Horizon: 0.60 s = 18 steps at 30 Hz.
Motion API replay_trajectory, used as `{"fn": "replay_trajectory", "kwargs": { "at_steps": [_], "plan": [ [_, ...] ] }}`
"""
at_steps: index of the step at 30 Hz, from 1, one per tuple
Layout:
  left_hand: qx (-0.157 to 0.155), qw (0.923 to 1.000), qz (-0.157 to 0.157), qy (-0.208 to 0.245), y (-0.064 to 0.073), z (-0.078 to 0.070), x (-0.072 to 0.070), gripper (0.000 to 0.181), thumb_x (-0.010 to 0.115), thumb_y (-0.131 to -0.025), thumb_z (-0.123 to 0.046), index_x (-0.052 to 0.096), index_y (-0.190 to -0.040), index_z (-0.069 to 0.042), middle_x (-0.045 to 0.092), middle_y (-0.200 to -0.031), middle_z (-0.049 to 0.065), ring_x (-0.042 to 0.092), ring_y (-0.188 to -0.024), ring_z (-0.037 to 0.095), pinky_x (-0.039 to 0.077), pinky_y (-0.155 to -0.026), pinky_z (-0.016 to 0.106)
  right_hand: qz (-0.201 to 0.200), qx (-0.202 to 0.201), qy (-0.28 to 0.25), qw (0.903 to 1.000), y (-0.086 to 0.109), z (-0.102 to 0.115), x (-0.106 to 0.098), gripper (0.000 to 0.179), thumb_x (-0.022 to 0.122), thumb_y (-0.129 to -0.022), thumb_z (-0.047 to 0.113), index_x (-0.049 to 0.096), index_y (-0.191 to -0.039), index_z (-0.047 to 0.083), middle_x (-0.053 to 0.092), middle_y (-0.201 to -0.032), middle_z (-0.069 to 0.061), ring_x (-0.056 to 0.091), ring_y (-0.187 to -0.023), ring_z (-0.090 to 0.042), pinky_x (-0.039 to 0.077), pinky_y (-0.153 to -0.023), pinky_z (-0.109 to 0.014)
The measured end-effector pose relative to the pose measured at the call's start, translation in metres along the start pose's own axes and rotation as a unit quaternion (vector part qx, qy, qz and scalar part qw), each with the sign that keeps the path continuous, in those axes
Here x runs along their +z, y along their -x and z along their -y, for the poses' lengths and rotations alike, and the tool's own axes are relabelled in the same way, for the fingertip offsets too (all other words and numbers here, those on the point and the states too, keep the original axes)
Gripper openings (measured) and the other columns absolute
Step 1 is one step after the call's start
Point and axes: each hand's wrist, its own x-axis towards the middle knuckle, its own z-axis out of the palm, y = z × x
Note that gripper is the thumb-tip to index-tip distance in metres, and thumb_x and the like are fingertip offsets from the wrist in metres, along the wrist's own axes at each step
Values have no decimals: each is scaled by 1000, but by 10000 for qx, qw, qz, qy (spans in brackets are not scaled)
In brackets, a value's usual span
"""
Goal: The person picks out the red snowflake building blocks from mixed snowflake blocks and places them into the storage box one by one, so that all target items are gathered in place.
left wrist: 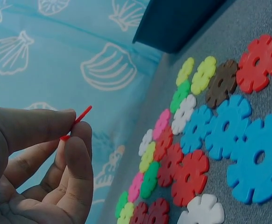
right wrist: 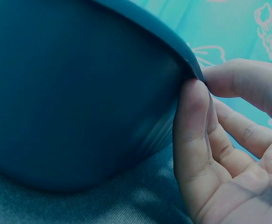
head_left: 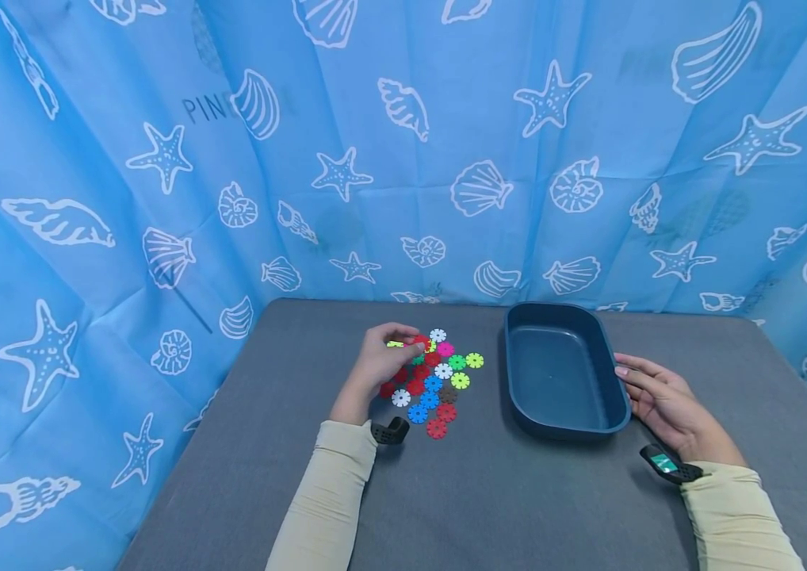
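My left hand [head_left: 377, 361] pinches a red notched plastic disc [left wrist: 83, 113] between thumb and fingertips, and the disc shows edge-on in the left wrist view. It is raised over the far left part of a loose spread of flower-shaped discs. Among these lie blue discs [left wrist: 229, 127], a brown disc [left wrist: 221, 84], a white disc [head_left: 400, 398] and red, green, yellow and pink ones. At the right, my right hand [head_left: 671, 408] holds the rim of a dark blue plastic basin [head_left: 552, 377], thumb at the edge and a finger against the outer wall. No disc shows inside the basin.
A grey cloth [head_left: 475, 507] covers the table under the discs and basin. Behind and to the left hangs a blue curtain [head_left: 389, 230] printed with white shells and starfish, close to the table's far edge. A dark band sits on each wrist.
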Motion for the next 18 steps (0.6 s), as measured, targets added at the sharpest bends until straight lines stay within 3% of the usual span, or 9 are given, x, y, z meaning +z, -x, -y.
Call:
{"fn": "replay_trajectory", "kwargs": {
  "at_steps": [9, 18],
  "plan": [
    [24, 9999, 104, -97, 4, -5, 4, 24, 81, -95, -22, 77, -117, -17, 70, -115, 5, 68, -101, 22, 60, -87, 46, -10, 12, 12, 10000, 1, 0, 1, 22, 59, -110, 13, 72, -122, 26, 78, -111, 5, 76, -97, -10, 63, -77, -30],
    [10, 9997, 231, -75, 6, -8, 7, 24, 80, -95, -23, 76, -119, -19, 70, -116, 4, 65, -108, 22, 59, -88, 41, 16, 11, -11, 10000, 0, 0, 0, 23, 58, -110, 13, 73, -122, 26, 78, -111, 5, 75, -97, -10, 63, -77, -30]
  ]
}}
